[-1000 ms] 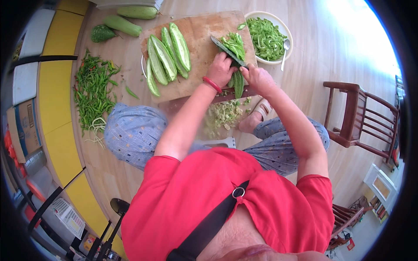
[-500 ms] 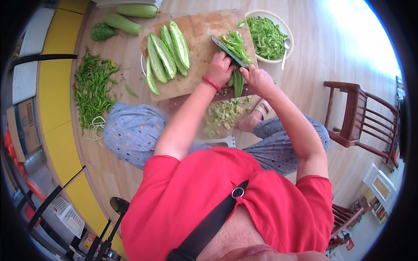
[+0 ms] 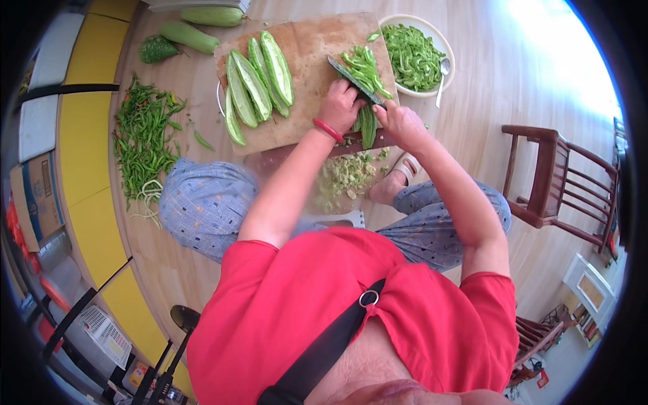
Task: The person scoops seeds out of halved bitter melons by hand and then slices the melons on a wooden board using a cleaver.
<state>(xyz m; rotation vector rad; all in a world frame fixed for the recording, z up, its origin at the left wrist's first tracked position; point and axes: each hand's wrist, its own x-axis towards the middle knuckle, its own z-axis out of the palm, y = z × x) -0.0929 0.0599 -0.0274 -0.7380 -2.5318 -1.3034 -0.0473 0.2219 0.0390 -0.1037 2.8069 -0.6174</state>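
My right hand (image 3: pixel 401 125) is closed round the handle of a kitchen knife (image 3: pixel 354 79), whose dark blade slants up and left across the wooden cutting board (image 3: pixel 312 54). Against the blade's near side, my left hand (image 3: pixel 340 106) presses with bent fingers on a green bitter melon half (image 3: pixel 367 128), partly hidden under both hands. Beyond the blade lies a small heap of thin green slices (image 3: pixel 364 65). Several hollowed bitter melon halves (image 3: pixel 251 88) rest side by side on the board's left part, apart from my hands.
Past the board's right edge stands a white bowl (image 3: pixel 451 59) of sliced greens with a spoon (image 3: pixel 443 75). Green chilies (image 3: pixel 143 131) are piled on the floor at left, near whole gourds (image 3: pixel 189 37). Scooped-out pulp (image 3: pixel 351 175) lies below the board. A wooden chair (image 3: pixel 540 175) stands right.
Almost nothing differs. The board and what lies on it sit very slightly higher in view; both hands keep their places at the knife and melon.
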